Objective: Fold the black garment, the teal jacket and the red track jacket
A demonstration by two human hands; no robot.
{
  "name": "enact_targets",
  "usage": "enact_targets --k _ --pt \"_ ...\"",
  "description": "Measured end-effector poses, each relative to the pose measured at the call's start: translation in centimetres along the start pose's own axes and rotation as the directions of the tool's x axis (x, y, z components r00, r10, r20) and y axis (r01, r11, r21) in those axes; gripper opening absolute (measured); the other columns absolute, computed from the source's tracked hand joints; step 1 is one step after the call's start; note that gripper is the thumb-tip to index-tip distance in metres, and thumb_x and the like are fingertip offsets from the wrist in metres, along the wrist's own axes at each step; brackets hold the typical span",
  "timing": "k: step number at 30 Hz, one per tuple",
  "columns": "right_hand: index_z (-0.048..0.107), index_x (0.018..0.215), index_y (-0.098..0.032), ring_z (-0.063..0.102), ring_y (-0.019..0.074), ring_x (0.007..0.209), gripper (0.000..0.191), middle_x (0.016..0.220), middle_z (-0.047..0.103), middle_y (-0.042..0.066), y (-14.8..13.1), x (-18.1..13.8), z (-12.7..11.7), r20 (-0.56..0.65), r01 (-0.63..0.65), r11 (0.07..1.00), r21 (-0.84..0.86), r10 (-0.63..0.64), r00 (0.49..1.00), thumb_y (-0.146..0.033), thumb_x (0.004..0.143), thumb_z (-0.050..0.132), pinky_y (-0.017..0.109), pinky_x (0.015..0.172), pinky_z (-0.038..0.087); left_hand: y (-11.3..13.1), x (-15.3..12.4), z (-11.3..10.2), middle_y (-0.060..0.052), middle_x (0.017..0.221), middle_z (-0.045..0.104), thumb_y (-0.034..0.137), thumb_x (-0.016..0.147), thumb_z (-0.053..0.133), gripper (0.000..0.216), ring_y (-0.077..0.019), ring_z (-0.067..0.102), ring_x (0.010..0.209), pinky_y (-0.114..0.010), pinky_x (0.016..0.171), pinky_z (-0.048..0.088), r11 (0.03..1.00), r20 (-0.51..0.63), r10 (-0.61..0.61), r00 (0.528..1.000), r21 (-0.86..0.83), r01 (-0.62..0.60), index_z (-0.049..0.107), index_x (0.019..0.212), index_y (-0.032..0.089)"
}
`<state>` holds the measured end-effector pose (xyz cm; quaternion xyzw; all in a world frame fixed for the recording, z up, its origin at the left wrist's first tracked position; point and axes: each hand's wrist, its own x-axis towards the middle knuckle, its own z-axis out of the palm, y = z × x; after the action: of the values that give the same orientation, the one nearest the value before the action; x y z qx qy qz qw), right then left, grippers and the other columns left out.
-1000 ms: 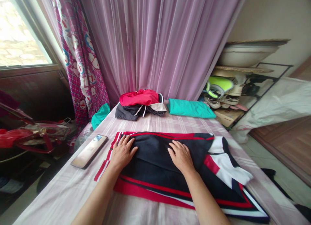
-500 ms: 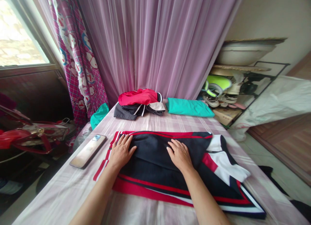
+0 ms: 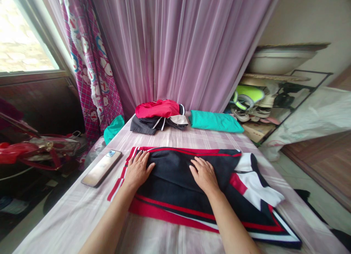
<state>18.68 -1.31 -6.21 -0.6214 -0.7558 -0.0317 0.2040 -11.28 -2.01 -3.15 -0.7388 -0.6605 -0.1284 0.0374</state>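
Note:
A dark navy jacket (image 3: 175, 177) with red and white trim lies folded on the cloth-covered table, its white-and-red part to the right and striped ribbed edges to the left. My left hand (image 3: 139, 169) rests flat on the garment's left end, fingers spread near its far edge. Palm down on the middle of the same fabric is my right hand (image 3: 203, 173), its fingers stretched out and slightly apart. Neither hand grips anything. Left of my left hand lies a phone (image 3: 102, 169), back side up.
At the table's (image 3: 71, 217) far end sit a heap of red and dark clothes (image 3: 159, 109) and a folded teal cloth (image 3: 216, 121). Purple curtains (image 3: 178, 45) hang behind. A rack with shoes (image 3: 259, 111) stands at the right, and a red-framed object (image 3: 49, 148) at the left.
The view has shifted very slightly, so everything sits a little further right. Both hands stay flat on the jacket, and the jacket keeps its shape.

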Motion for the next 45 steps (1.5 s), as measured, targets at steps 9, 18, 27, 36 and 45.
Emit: enact_targets --k 9,18,27,36,45 --pt "0.071 0.117 -0.022 0.058 0.0261 0.124 0.031 0.131 0.066 0.011 0.11 -0.06 0.18 -0.041 0.018 1.000 0.002 -0.018 0.999 -0.029 0.095 0.050 0.046 0.106 0.040 -0.01 -0.08 0.09 -0.006 0.148 0.053 0.049 0.096 0.045 0.052 -0.0268 0.040 0.143 -0.048 0.115 0.035 1.000 -0.018 0.004 1.000 0.004 -0.004 0.053 0.141 0.025" --pt "0.071 0.118 -0.021 0.057 0.0257 0.124 0.032 0.132 0.066 0.011 0.23 -0.06 0.32 -0.037 0.020 1.000 0.005 -0.020 0.999 -0.029 0.095 0.049 0.045 0.106 0.039 0.01 -0.10 0.07 -0.006 0.148 0.053 0.050 0.096 0.045 0.052 -0.0280 0.041 0.142 -0.050 0.113 0.037 1.000 -0.019 -0.001 1.000 -0.001 0.001 0.053 0.141 0.026" --pt "0.070 0.118 -0.020 0.057 0.0257 0.125 0.032 0.132 0.066 0.011 0.20 -0.06 0.21 -0.026 0.021 1.000 0.008 -0.020 0.999 -0.029 0.096 0.049 0.046 0.107 0.039 0.03 -0.17 -0.14 -0.005 0.149 0.052 0.050 0.096 0.044 0.052 -0.0268 0.041 0.142 -0.049 0.113 0.037 1.000 -0.015 0.010 1.000 0.000 -0.010 0.053 0.141 0.025" --pt "0.070 0.119 -0.022 0.057 0.0253 0.125 0.032 0.132 0.066 0.011 0.26 -0.12 0.46 -0.052 0.014 1.000 0.018 -0.013 0.999 -0.029 0.095 0.050 0.046 0.107 0.039 -0.12 -0.25 0.36 -0.005 0.148 0.054 0.049 0.095 0.046 0.051 -0.0268 0.041 0.142 -0.049 0.115 0.034 1.000 -0.052 0.018 0.998 -0.010 -0.019 0.053 0.141 0.027" --pt "0.069 0.121 -0.020 0.058 0.0248 0.124 0.034 0.132 0.065 0.012 0.46 -0.12 0.57 -0.080 0.020 0.999 0.049 -0.016 0.997 -0.032 0.095 0.050 0.045 0.107 0.040 0.00 -0.16 0.01 -0.006 0.150 0.051 0.049 0.095 0.045 0.052 -0.0266 0.039 0.144 -0.049 0.116 0.033 1.000 -0.013 0.008 1.000 0.001 -0.008 0.053 0.141 0.025"
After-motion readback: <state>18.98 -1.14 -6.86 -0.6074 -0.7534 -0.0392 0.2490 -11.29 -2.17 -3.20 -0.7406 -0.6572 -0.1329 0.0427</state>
